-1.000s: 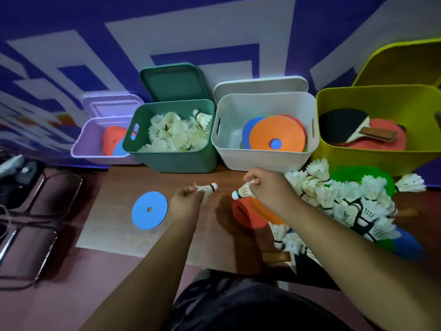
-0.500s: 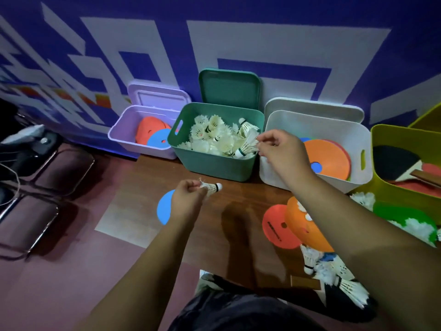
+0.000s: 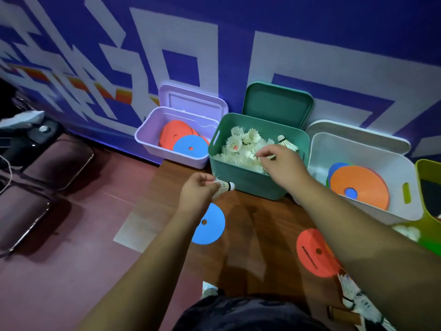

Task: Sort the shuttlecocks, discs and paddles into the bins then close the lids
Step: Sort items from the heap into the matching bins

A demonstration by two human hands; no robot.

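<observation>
Left hand (image 3: 198, 194) pinches a shuttlecock (image 3: 225, 187) before the green bin (image 3: 245, 182), ready to drop; right hand (image 3: 284, 163) hovers above it, fingers narrowed, hold unclear.

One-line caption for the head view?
Right hand hovers over the green bin of shuttlecocks while the left hand pinches another shuttlecock; a blue disc and a red disc lie on the table.

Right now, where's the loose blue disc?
Head view: the blue disc lies on the wooden board left of centre, just below the left hand, in front of the green bin.
</observation>
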